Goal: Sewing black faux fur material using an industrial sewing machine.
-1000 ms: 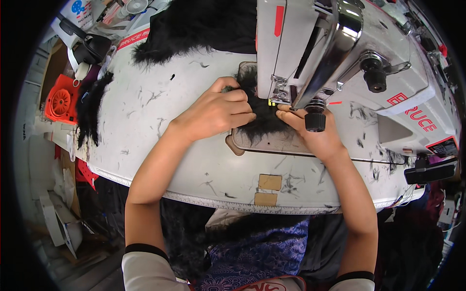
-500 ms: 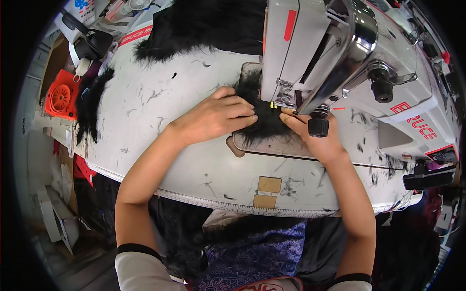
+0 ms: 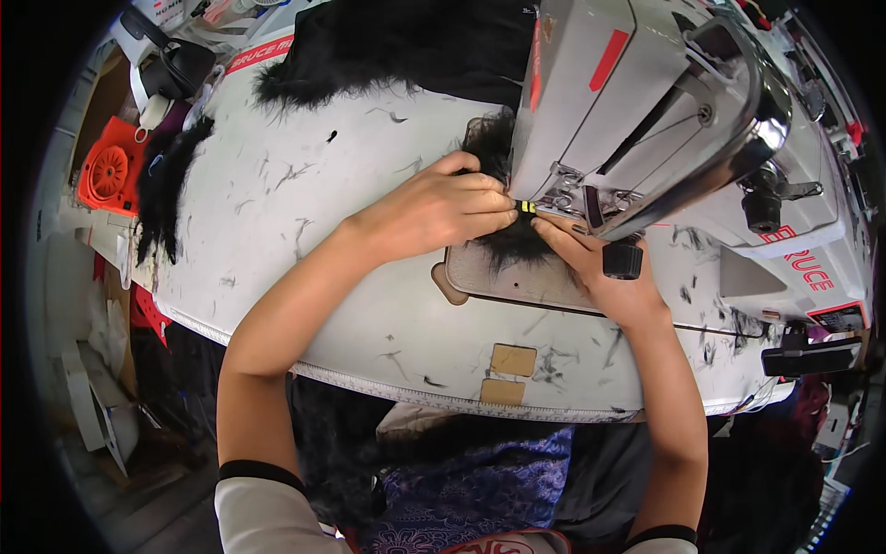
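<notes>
A piece of black furry fabric (image 3: 517, 247) lies at the needle area of a white sewing machine (image 3: 577, 102). My left hand (image 3: 441, 210) presses on the fabric from the left, its fingers bent and close together, tips beside the presser foot. My right hand (image 3: 604, 272) grips the fabric from the right, fingertips just in front of the foot; a black knob on the machine covers part of this hand. A small yellow-marked piece (image 3: 526, 207) shows between the two hands' fingertips. The needle itself cannot be made out.
Black fur-edged fabric (image 3: 397, 46) lies at the far side of the white table (image 3: 314, 231). A black fur strip (image 3: 164, 198) and an orange-red object (image 3: 111, 171) are at the left. Loose fur tufts dot the tabletop. Patterned blue-purple cloth (image 3: 480, 489) is at my lap.
My left hand has moved right, closer to the presser foot and my right hand. Less of the furry fabric shows between the hands. The whole view has shifted and turned slightly.
</notes>
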A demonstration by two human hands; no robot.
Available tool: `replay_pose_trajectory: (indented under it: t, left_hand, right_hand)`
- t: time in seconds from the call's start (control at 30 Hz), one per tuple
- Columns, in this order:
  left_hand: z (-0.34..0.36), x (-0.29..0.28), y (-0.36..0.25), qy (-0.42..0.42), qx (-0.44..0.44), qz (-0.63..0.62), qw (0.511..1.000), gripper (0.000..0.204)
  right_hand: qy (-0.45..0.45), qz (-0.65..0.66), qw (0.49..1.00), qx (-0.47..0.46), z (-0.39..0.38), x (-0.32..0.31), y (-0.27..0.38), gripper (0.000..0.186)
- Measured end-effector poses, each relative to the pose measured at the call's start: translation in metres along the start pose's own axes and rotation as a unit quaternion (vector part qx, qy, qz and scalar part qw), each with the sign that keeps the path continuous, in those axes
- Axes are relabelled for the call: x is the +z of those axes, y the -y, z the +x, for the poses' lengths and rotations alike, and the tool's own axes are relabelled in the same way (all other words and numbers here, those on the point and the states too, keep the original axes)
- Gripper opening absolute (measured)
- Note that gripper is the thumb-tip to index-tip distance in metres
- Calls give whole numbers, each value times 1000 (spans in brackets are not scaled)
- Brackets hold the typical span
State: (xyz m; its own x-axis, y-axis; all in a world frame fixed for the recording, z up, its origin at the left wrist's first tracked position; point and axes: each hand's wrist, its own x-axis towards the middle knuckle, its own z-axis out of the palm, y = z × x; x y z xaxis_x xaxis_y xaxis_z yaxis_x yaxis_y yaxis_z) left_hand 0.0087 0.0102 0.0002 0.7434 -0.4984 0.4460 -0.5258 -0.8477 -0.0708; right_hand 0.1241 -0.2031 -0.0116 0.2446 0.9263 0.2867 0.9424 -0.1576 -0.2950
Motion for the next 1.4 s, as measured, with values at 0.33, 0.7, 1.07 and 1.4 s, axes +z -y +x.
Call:
replay_pose_trajectory:
  t: [0.33,0.7,1.07,1.4]
  left_hand:
    - [-5,9,3,3,-16,-28,999,26]
    - [-4,12,8,-18,-8,-78,997,24]
    - [-2,13,-4,-22,-48,16,998,20]
    - [0,4,-5,7,-64,24,998,21]
  right_hand:
    - [-29,-61,996,-59,1,4,-2,51]
    - [2,-62,997,-47,-1,4,-4,52]
    - [-12,-73,997,-26,-2,10,-2,53]
    - [-16,-40,999,-20,-2,11,-4,49]
